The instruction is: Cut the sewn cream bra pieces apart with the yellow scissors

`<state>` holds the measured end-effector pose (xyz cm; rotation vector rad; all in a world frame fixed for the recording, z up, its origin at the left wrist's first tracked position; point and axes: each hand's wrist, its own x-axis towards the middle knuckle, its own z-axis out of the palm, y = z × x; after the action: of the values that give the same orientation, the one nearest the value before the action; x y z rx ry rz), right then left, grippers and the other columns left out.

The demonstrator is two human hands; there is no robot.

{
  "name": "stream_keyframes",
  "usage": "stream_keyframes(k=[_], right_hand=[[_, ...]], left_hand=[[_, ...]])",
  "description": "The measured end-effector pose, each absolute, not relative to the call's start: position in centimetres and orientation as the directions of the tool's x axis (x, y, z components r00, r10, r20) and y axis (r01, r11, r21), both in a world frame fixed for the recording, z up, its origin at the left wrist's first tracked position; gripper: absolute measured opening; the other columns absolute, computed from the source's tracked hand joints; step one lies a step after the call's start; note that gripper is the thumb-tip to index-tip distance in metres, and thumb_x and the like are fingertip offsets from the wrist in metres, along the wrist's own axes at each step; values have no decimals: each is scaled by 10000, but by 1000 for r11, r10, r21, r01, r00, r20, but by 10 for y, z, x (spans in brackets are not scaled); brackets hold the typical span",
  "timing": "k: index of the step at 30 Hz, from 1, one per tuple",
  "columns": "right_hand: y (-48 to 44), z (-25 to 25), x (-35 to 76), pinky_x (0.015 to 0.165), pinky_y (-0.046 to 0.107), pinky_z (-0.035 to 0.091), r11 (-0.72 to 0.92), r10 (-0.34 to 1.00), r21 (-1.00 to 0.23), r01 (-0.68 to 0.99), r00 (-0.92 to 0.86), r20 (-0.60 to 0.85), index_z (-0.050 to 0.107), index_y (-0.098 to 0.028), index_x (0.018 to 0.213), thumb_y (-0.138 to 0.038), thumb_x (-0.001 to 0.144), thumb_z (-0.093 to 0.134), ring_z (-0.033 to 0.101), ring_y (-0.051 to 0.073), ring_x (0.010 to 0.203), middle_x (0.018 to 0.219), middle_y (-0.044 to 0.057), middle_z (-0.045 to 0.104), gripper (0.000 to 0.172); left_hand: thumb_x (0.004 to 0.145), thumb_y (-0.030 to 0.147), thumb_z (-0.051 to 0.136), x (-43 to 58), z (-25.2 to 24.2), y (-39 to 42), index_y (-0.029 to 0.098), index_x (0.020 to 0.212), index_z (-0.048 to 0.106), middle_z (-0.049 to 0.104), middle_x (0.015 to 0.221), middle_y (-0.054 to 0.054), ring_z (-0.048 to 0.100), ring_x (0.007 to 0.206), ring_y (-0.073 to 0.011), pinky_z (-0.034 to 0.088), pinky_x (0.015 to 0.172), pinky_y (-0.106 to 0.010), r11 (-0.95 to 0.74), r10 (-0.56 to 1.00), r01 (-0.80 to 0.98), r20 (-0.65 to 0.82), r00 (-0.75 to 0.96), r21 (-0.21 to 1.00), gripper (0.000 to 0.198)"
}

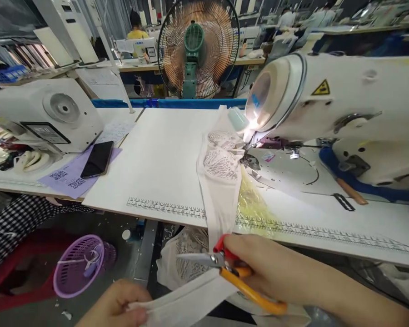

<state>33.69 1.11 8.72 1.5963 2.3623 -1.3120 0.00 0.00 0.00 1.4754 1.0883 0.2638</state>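
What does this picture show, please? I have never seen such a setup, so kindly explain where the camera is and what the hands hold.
There is no robot here. The camera sits on a person's head, looking forward and down, so the two bare hands below are the wearer's own. The right hand holds scissors with red and orange handles. The left hand grips a white fabric strip. On the white table, pale lace fabric reaches the needle area of a large sewing machine. Further left, a dark phone lies on purple paper. A big fan stands behind the table.
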Motion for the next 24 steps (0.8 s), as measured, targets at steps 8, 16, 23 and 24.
stream_keyframes(k=[8,16,23,24], right_hand=[[-1,82,332,507,228,315,171,725,-666,726,-551,-413,411,-205,741,-129,693,522,460,142,612,754,12,543,143],[-2,84,342,441,212,285,113,704,-727,677,-571,-422,347,-217,693,-194,707,524,408,108,545,690,-37,456,179],[9,89,355,394,206,273,170,690,-685,708,-582,-431,359,-217,681,-220,690,570,389,103,498,653,-42,448,211],[12,89,358,398,208,275,182,688,-677,713,-584,-430,363,-215,685,-222,692,574,394,104,501,653,-40,453,211]], left_hand=[[830,263,517,39,9,33,187,854,640,607,999,-82,581,911,-226,452,826,-332,-352,718,676,-277,639,647,146],[775,227,626,122,33,16,212,1176,542,619,1147,-98,557,1069,-268,442,921,-339,-563,465,271,27,885,780,409],[836,150,516,141,32,16,200,1005,615,660,1005,-72,609,910,-195,461,835,-282,-291,514,330,-144,846,898,202],[843,177,520,138,30,16,186,946,617,662,920,-64,611,833,-177,468,781,-261,-219,540,345,-181,822,912,141]])
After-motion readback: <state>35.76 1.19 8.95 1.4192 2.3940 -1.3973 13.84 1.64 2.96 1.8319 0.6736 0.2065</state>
